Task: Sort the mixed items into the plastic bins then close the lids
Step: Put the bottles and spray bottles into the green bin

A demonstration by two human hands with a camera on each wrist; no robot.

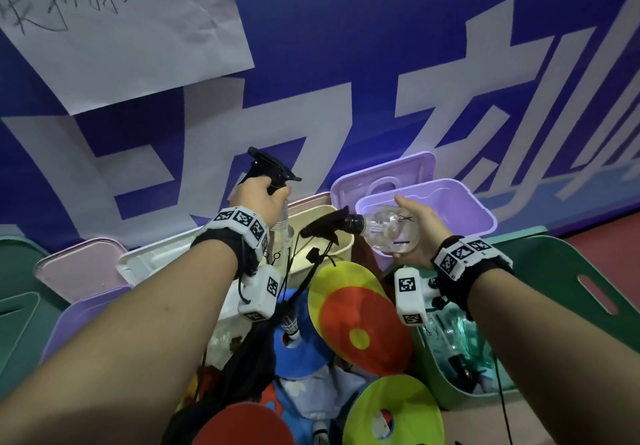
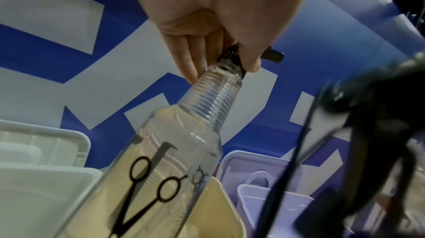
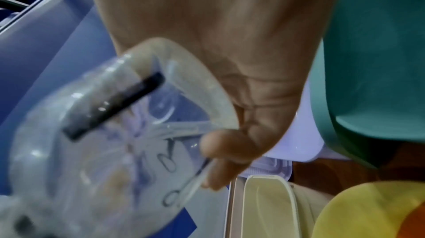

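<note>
My left hand [image 1: 258, 198] grips the black neck of a clear spray bottle [image 1: 281, 233] that hangs upright above the cream bin [image 1: 320, 257]; scissors are printed on the bottle [image 2: 149, 183], and my fingers [image 2: 190, 56] curl round its collar. My right hand [image 1: 420, 233] holds a second clear spray bottle [image 1: 384, 228] on its side, black trigger head [image 1: 329, 226] pointing left, in front of the open purple bin [image 1: 460, 209]. The right wrist view shows this bottle's base [image 3: 110, 147] blurred, in my palm.
A green bin [image 1: 450, 368] with clear bottles stands at the right, its green lid [image 1: 571, 285] behind. Yellow, red, blue and green discs [image 1: 360, 320] and black cords fill the middle. White [image 1: 156, 261] and pink [image 1: 79, 268] lids lean at the left against a blue banner wall.
</note>
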